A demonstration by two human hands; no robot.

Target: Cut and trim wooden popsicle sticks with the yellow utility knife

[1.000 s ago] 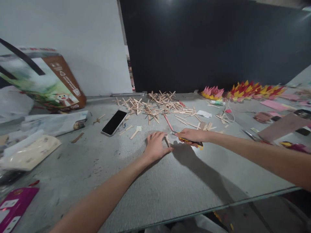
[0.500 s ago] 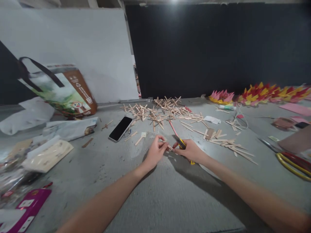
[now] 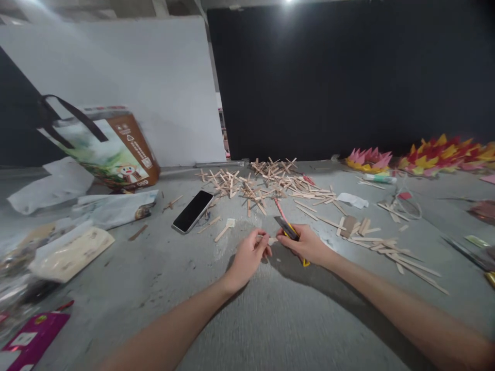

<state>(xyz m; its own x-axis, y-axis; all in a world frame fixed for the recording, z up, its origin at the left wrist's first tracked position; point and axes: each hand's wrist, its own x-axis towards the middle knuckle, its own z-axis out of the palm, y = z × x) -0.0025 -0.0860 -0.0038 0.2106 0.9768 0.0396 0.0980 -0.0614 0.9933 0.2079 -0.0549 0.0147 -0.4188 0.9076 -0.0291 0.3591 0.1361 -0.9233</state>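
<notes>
One small wooden stick [image 3: 273,240] on bench [image 3: 247,330], well short of far edge, pinched by left hand [image 3: 247,257]. Right hand [image 3: 307,245] closed round yellow-and-black cutter [image 3: 290,231], blade bare; whether its fingertips touch stick, cannot tell. Blade near left fingers: slip or wrist turn could nick them. Stick short: may snap, broken bit perhaps lost in pile of sticks [image 3: 270,169] near far edge.

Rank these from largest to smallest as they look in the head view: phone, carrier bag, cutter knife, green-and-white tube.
1. Carrier bag
2. Phone
3. Cutter knife and green-and-white tube, too alike to rank: the right hand covers part of the knife.
</notes>
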